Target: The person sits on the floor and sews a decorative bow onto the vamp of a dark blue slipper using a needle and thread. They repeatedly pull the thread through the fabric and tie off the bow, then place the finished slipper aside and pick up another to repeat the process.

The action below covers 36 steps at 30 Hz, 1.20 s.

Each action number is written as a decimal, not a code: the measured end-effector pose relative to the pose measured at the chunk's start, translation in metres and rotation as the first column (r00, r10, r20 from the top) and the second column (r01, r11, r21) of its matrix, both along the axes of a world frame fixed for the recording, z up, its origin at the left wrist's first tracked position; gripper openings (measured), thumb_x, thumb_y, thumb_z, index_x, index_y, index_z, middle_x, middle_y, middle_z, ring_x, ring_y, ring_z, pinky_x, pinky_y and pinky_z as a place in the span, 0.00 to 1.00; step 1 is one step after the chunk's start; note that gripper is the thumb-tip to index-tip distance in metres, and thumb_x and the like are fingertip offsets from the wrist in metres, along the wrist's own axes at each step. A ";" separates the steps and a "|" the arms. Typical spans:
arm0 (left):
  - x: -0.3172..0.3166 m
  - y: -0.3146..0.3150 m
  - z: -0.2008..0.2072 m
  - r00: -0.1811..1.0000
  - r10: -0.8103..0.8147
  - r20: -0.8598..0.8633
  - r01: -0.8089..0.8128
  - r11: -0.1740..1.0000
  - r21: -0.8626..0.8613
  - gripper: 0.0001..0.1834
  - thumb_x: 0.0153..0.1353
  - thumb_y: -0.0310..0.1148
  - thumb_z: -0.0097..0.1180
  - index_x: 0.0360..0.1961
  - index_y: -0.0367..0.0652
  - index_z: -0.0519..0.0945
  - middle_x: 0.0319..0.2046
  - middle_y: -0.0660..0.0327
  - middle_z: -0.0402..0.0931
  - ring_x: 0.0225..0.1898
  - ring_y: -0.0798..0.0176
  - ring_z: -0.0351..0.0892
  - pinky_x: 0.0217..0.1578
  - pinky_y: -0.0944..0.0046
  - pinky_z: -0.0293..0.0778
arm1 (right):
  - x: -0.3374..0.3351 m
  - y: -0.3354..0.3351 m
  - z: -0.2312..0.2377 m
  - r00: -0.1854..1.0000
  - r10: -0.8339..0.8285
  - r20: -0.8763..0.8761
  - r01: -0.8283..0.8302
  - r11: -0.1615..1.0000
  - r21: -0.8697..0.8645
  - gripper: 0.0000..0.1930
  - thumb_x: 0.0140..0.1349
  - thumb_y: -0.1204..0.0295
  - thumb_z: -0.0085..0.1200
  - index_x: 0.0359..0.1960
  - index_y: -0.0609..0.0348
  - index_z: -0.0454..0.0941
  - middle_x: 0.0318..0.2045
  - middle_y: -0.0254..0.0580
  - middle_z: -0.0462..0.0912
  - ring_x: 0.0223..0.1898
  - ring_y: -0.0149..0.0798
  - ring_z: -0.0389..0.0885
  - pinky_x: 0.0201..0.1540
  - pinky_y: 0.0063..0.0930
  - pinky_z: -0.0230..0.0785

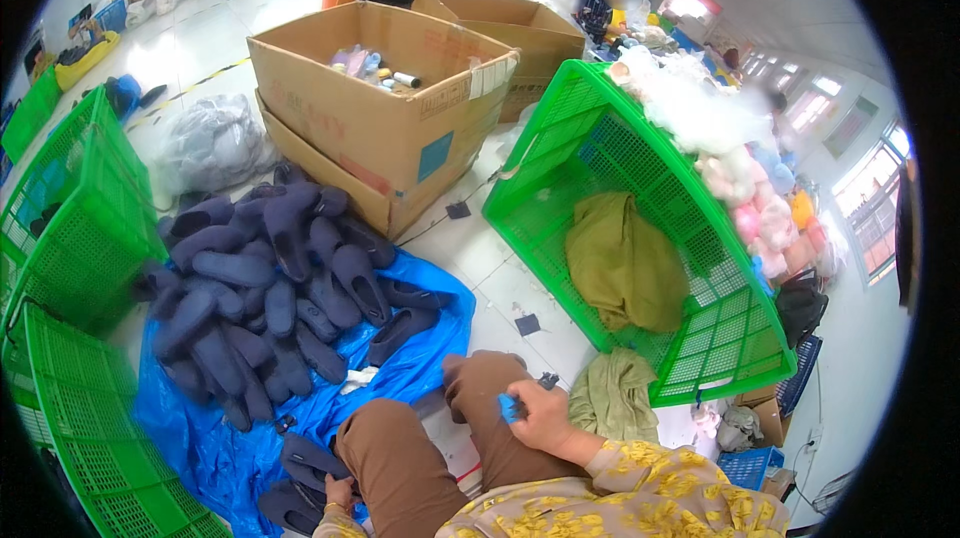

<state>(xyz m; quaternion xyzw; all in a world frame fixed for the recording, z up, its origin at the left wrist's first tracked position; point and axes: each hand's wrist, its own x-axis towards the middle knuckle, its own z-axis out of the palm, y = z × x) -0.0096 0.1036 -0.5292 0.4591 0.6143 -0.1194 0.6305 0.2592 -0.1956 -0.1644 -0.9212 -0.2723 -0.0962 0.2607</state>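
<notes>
My left hand [341,494] is low in the view beside my left knee, its fingers closed on the edge of a dark navy slipper [312,460]. Another dark slipper [290,506] lies against it. Over my right thigh, my right hand [545,421] is closed round a small tool, blue at one end [511,408] and dark at the other; my fingers cover its middle, so its kind does not show. A large heap of dark navy slippers [255,313] lies ahead to the left, on a crumpled blue plastic sheet [440,283].
Green plastic crates [85,228] line the left side. A tipped green crate [720,378] at right holds olive cloth [625,268]. Beyond the heap stand an open cardboard box [365,108] and a clear plastic bag [212,143]. Soft toys [765,208] are piled far right; other people sit farther back.
</notes>
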 end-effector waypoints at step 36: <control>0.094 -0.054 0.413 0.494 0.323 0.807 0.180 0.870 -0.459 0.03 0.65 0.26 0.51 0.34 0.43 0.71 0.30 0.65 0.70 0.30 0.69 0.71 0.30 0.70 0.70 | -0.032 0.020 -0.013 0.978 0.069 -0.198 0.040 0.865 0.500 0.04 0.59 0.71 0.55 0.33 0.57 0.76 0.25 0.43 0.79 0.27 0.42 0.80 0.30 0.37 0.71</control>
